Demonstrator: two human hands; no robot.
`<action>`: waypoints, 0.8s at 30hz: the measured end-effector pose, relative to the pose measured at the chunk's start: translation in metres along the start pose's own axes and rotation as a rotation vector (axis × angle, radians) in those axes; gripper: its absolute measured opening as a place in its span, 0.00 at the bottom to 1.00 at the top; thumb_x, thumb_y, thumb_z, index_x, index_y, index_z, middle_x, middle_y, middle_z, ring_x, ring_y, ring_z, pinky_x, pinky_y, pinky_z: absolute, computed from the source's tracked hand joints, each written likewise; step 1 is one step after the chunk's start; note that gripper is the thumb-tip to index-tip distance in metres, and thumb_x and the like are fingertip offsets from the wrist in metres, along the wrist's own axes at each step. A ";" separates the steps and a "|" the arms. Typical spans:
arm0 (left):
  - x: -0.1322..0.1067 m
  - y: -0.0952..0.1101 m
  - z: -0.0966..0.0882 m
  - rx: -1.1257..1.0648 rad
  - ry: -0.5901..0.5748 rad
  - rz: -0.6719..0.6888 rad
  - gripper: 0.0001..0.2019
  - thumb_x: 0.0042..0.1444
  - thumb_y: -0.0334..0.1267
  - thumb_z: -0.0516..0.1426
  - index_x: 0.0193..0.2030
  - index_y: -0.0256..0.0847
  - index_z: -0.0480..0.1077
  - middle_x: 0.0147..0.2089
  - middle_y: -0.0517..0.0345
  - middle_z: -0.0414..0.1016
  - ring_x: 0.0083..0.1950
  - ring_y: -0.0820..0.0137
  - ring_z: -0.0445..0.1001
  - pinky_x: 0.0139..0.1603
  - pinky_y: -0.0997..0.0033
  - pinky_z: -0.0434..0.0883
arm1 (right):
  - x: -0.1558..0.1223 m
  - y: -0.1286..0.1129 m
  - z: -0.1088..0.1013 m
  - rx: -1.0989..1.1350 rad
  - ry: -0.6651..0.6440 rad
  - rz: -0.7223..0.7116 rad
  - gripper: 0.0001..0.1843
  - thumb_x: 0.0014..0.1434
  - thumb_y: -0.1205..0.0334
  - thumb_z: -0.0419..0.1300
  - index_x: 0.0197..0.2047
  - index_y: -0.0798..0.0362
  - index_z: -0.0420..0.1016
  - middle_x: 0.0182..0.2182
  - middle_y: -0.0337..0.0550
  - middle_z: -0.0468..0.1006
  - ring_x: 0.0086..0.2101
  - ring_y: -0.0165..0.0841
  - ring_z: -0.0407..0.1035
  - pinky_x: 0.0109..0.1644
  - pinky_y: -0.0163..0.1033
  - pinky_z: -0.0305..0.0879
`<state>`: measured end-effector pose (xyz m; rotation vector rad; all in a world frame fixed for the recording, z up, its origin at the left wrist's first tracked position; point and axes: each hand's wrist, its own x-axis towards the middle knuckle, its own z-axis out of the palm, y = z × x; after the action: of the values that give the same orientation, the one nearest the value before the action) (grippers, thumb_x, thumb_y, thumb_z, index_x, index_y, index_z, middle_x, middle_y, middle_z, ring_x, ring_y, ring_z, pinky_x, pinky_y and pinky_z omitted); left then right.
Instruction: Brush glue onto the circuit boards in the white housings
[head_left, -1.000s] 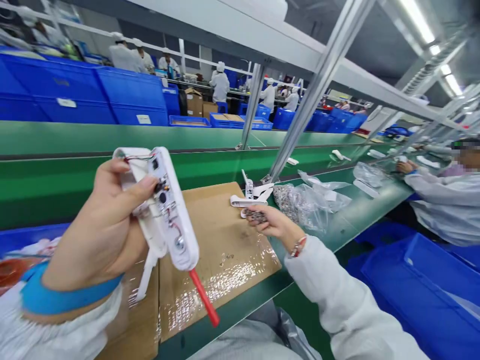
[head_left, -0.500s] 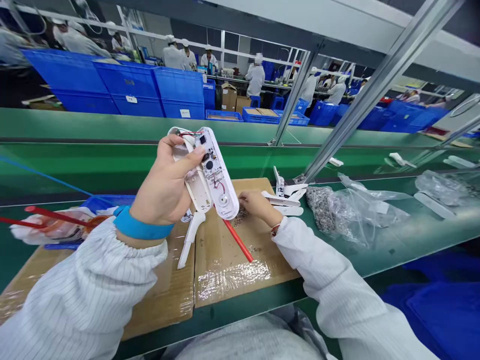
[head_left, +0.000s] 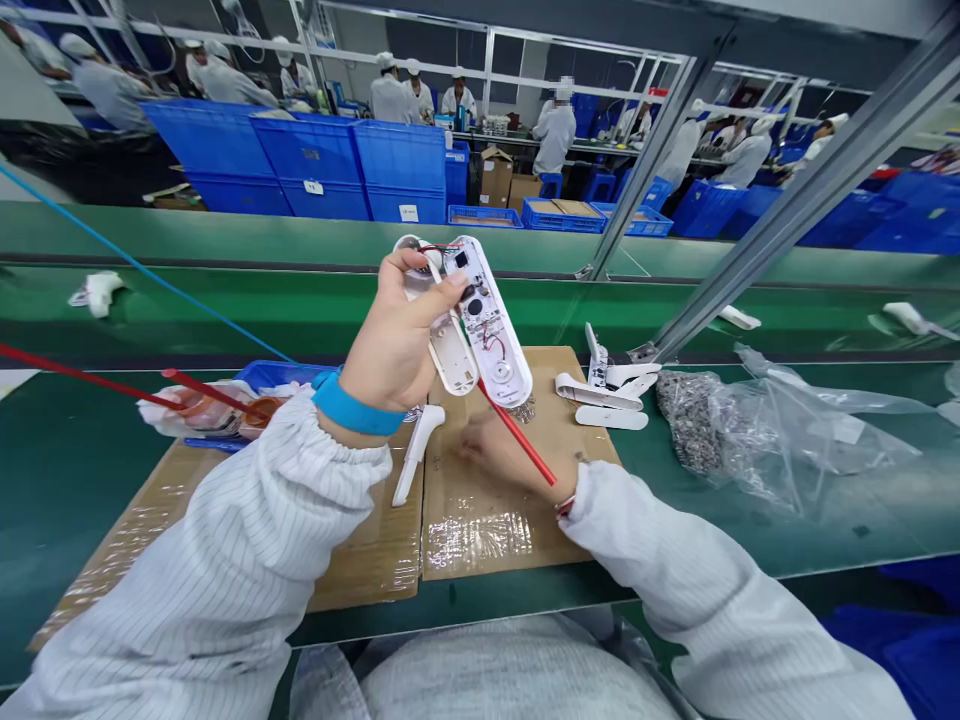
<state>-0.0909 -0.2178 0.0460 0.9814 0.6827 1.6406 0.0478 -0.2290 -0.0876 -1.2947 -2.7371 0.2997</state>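
My left hand [head_left: 401, 330] is closed round a white plastic housing [head_left: 504, 345], held raised and tilted. It has two shells side by side; the right one carries a circuit board and thin wires, the left one [head_left: 454, 355] looks hollow. A red rod [head_left: 525, 440] slants down from behind the housing and passes in front of my right hand; its upper end is hidden. My right hand [head_left: 495, 450] is low over the cardboard [head_left: 480, 540], fingers curled together and slightly blurred; what they hold cannot be made out. Small screws [head_left: 525, 410] lie just beyond it.
A white handle-shaped part [head_left: 418, 455] lies on the cardboard. More white parts [head_left: 607, 390] lie at right, beside a clear bag of small metal pieces [head_left: 690, 420]. At left are a blue tray [head_left: 281, 374] and red rods [head_left: 217, 392]. A metal post [head_left: 795, 190] slants at right.
The view has swung left, so the scene sits further right. My right hand has drawn back from the screws, toward me and left. My left hand still holds the housing.
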 end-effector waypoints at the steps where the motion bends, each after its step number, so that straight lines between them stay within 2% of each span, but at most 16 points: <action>1: 0.000 -0.002 0.000 0.023 -0.012 0.012 0.18 0.48 0.28 0.62 0.37 0.45 0.55 0.45 0.58 0.68 0.53 0.62 0.71 0.53 0.57 0.69 | 0.003 -0.013 0.005 0.037 0.001 -0.038 0.08 0.63 0.61 0.56 0.40 0.54 0.74 0.36 0.43 0.75 0.37 0.34 0.69 0.44 0.39 0.64; 3: 0.001 -0.007 -0.002 0.064 -0.023 0.036 0.20 0.48 0.31 0.63 0.38 0.45 0.54 0.44 0.57 0.67 0.54 0.59 0.70 0.52 0.55 0.69 | 0.009 -0.031 0.014 0.079 0.011 -0.074 0.07 0.61 0.61 0.58 0.39 0.56 0.75 0.34 0.46 0.76 0.36 0.36 0.69 0.43 0.39 0.64; 5: 0.001 -0.011 -0.003 0.087 -0.021 0.062 0.21 0.47 0.33 0.64 0.38 0.45 0.54 0.42 0.58 0.67 0.52 0.59 0.72 0.50 0.56 0.70 | 0.017 -0.039 0.021 0.118 0.022 -0.079 0.07 0.60 0.62 0.60 0.39 0.58 0.75 0.35 0.48 0.76 0.38 0.38 0.69 0.43 0.39 0.64; 8: 0.003 -0.016 -0.005 0.096 -0.007 0.090 0.22 0.46 0.34 0.65 0.38 0.45 0.54 0.40 0.59 0.67 0.45 0.65 0.74 0.44 0.63 0.72 | 0.024 -0.038 0.029 0.169 0.018 -0.071 0.05 0.59 0.65 0.59 0.36 0.57 0.75 0.36 0.47 0.76 0.38 0.37 0.69 0.40 0.37 0.64; 11: 0.005 -0.023 -0.006 0.106 0.032 0.102 0.23 0.44 0.35 0.66 0.37 0.45 0.54 0.39 0.60 0.66 0.37 0.72 0.72 0.38 0.70 0.71 | 0.027 -0.037 0.036 0.196 -0.002 -0.030 0.04 0.58 0.68 0.57 0.32 0.56 0.73 0.34 0.45 0.76 0.32 0.34 0.69 0.34 0.36 0.64; 15: 0.009 -0.033 -0.006 0.101 0.077 0.120 0.23 0.44 0.33 0.66 0.37 0.44 0.54 0.39 0.60 0.64 0.35 0.74 0.70 0.37 0.72 0.70 | 0.021 -0.038 0.036 0.222 0.001 0.009 0.03 0.57 0.73 0.57 0.34 0.57 0.70 0.34 0.47 0.75 0.31 0.34 0.68 0.33 0.36 0.64; 18: 0.011 -0.041 -0.008 0.119 0.094 0.121 0.20 0.46 0.30 0.63 0.37 0.44 0.55 0.40 0.60 0.63 0.36 0.74 0.69 0.39 0.71 0.70 | 0.001 -0.034 0.022 0.273 0.019 0.002 0.04 0.57 0.74 0.57 0.34 0.57 0.69 0.32 0.44 0.74 0.31 0.33 0.67 0.34 0.36 0.65; 21: 0.011 -0.048 -0.009 0.221 0.109 0.099 0.17 0.49 0.27 0.60 0.38 0.44 0.55 0.39 0.59 0.63 0.37 0.73 0.68 0.40 0.69 0.69 | -0.038 -0.026 -0.008 0.343 0.070 -0.025 0.05 0.61 0.74 0.54 0.38 0.56 0.69 0.33 0.43 0.74 0.34 0.31 0.68 0.39 0.37 0.67; 22: 0.010 -0.051 -0.009 0.268 0.111 0.090 0.16 0.50 0.27 0.59 0.38 0.44 0.55 0.39 0.60 0.63 0.37 0.73 0.68 0.41 0.69 0.69 | -0.053 -0.024 -0.022 0.383 0.107 -0.072 0.07 0.62 0.73 0.53 0.42 0.55 0.69 0.36 0.42 0.73 0.37 0.30 0.68 0.43 0.37 0.67; 24: 0.008 -0.056 -0.006 0.360 0.096 0.069 0.15 0.50 0.26 0.58 0.38 0.44 0.55 0.39 0.60 0.63 0.38 0.72 0.68 0.43 0.67 0.68 | -0.079 -0.020 -0.050 0.514 0.244 -0.252 0.11 0.63 0.74 0.51 0.43 0.53 0.71 0.37 0.42 0.73 0.38 0.29 0.69 0.41 0.35 0.68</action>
<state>-0.0689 -0.1944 -0.0013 1.1969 1.0451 1.6654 0.0911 -0.2959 -0.0345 -0.7862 -2.3586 0.7089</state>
